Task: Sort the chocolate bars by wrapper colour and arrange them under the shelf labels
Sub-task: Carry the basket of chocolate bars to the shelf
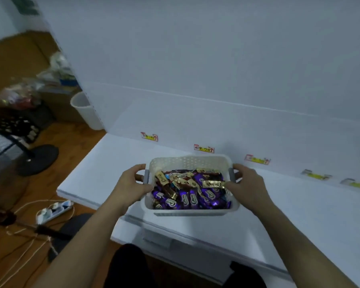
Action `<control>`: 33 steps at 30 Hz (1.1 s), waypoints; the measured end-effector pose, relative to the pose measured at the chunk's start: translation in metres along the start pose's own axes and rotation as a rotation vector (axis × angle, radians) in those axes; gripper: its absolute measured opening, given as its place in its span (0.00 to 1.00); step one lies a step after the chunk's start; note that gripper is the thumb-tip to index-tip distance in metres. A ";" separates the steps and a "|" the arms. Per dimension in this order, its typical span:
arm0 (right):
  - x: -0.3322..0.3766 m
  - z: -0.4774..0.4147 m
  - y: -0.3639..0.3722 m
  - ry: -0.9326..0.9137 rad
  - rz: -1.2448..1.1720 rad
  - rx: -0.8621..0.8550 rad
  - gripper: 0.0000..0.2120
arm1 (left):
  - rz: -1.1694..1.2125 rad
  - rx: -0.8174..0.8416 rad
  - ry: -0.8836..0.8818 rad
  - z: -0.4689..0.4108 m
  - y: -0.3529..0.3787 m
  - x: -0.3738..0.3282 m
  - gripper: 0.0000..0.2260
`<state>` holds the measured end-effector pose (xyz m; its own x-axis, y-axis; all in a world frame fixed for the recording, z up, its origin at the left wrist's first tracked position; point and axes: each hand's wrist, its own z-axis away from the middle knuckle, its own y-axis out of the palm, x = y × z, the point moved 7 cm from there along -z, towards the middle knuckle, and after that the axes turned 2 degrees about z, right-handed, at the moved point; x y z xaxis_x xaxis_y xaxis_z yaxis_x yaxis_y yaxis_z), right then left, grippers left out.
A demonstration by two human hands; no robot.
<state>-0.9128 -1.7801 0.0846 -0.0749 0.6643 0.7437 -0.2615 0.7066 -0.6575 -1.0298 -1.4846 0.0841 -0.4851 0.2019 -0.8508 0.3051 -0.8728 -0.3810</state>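
Position: The basket [187, 161], white perforated plastic, is over the front part of the shelf [299, 215], towards its left end and close to the front edge. Whether its base bears on the shelf or is just clear of it cannot be told.

Contents: The chocolate bars [187, 196] lie heaped and unsorted inside. Purple wrappers [210, 194] make up most of the heap, with gold wrappers [213, 183] lying across the top and some brown and blue showing between them. No bar is out on the shelf.

Grip: The left hand [133, 183] has its fingers [138, 170] curled round the grey left handle [147, 176]. The right hand [247, 181] has its fingers [240, 168] curled at the grey right handle [231, 174], with its thumb reaching over the rim beside a gold bar. Judgement: an even two-sided hold keeps a loaded, flexible basket level so that nothing spills.

Labels: Five labels run along the foot of the back wall, at the shelf's rear edge. The second label [204, 148] is directly behind the basket, the first label [149, 136] to its left, and the third label [257, 159] to its right. The text is blurred and unreadable.

Assessment: Sorting has not begun. The basket is likely kept central so that every label is within reach.
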 end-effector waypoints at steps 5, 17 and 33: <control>-0.046 -0.013 0.036 0.081 0.092 -0.137 0.14 | -0.028 0.144 0.113 -0.076 0.027 0.026 0.24; -0.118 0.021 0.064 0.043 -0.352 -0.144 0.15 | 0.142 0.341 0.273 -0.114 0.071 0.085 0.22; -0.125 -0.009 0.042 -0.193 -0.021 -0.573 0.22 | 0.098 0.135 0.623 -0.120 0.092 0.058 0.26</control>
<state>-0.9058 -1.8318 -0.0370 -0.2630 0.6306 0.7302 0.2913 0.7734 -0.5630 -0.9311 -1.5003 -0.0437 0.1196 0.3029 -0.9455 0.1985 -0.9404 -0.2762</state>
